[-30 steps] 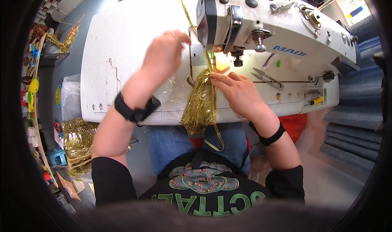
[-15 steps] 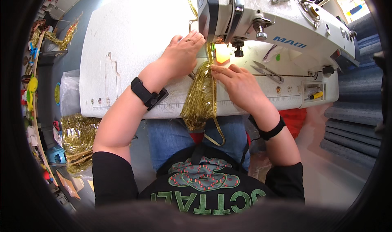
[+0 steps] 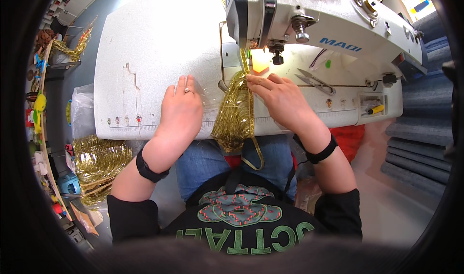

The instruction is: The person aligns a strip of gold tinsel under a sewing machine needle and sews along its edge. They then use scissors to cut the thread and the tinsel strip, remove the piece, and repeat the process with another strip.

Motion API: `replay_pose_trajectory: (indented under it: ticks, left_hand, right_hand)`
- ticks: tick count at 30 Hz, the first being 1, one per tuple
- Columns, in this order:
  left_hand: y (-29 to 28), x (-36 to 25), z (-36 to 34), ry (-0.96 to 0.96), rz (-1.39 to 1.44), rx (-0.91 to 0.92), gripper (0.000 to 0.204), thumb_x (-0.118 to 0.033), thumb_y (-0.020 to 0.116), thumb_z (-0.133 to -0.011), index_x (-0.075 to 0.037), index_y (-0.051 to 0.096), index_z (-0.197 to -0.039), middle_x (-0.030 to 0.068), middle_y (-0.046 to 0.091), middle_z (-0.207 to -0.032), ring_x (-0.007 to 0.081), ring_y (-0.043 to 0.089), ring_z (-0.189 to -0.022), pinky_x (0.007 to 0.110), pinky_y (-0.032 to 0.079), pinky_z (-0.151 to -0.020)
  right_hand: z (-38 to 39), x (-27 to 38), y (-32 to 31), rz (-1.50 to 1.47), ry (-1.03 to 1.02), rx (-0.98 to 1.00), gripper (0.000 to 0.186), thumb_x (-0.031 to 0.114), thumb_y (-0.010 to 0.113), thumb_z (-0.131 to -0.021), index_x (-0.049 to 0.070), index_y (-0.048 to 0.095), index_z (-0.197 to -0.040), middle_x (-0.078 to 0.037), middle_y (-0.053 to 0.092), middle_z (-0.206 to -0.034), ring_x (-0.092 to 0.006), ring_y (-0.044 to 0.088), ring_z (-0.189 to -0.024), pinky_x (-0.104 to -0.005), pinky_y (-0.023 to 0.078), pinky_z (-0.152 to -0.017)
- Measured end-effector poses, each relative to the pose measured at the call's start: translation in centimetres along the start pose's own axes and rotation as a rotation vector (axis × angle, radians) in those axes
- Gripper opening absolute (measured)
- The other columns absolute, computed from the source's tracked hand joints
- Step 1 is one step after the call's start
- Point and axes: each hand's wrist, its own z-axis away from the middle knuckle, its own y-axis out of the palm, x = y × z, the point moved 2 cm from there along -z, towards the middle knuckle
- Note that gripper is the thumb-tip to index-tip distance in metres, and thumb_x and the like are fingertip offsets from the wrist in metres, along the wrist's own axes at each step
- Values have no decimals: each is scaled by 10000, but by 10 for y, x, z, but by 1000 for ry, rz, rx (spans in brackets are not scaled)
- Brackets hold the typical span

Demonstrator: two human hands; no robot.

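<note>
A length of gold tinsel fringe point(image 3: 231, 111) lies on the white sewing machine table, its top band running under the head of the sewing machine point(image 3: 309, 30). The strands spill over the front edge, and a loop of band hangs over my lap. My right hand point(image 3: 280, 98) has its fingertips closed on the band edge, just in front of the needle area; its thumb is partly hidden. My left hand point(image 3: 182, 105) rests on the table left of the fringe, fingers stretched forward, holding nothing. The machine head hides the needle.
Thread snips point(image 3: 316, 82) lie right of the needle area. A yellow-handled screwdriver point(image 3: 374, 110) sits in the tray at the right corner. More gold fringe point(image 3: 99, 160) is heaped at the lower left. Folded dark fabric point(image 3: 418, 151) is stacked at the right.
My left hand has come away from beside the machine's needle area, back and to the left onto the table. The right hand stays at the band, with the fringe nearly where it was.
</note>
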Motion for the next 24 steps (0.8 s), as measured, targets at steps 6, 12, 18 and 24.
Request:
replay_pose_trajectory:
  ticks: [6, 12, 18, 24]
  left_hand:
    - [-27, -36, -17, 89, 602, -557, 539, 2, 550, -856, 22, 550, -1395, 196, 640, -1384, 333, 616, -1276, 435, 453, -1036]
    - [-15, -72, -32, 40, 799, -554, 572, 4, 546, -881, 32, 466, -1446, 203, 619, -1405, 320, 601, -1301, 432, 447, -1003]
    - [-4, -79, -36, -8, 817, -581, 568, -15, 549, -909, 21, 435, -1464, 185, 607, -1423, 306, 574, -1336, 428, 424, -1002]
    - [-1, -80, -39, -26, 837, -585, 562, -28, 551, -919, -14, 436, -1469, 162, 607, -1424, 303, 566, -1339, 432, 410, -1016]
  right_hand:
    - [1, 1, 0, -20, 12, -19, 394, 39, 596, -863, 73, 692, -1244, -1, 655, -1400, -239, 635, -1132, -381, 519, -991]
    - [1, -2, 3, -11, 9, -21, 361, 52, 603, -863, 75, 702, -1210, -5, 681, -1332, -237, 642, -1117, -379, 527, -969]
    - [2, -3, 4, -13, -10, -64, 386, 38, 610, -847, 89, 704, -1218, 6, 684, -1321, -234, 642, -1109, -368, 528, -949]
    - [2, -1, 4, -7, 3, -49, 421, 34, 609, -843, 90, 702, -1250, 9, 667, -1350, -233, 633, -1099, -371, 519, -938]
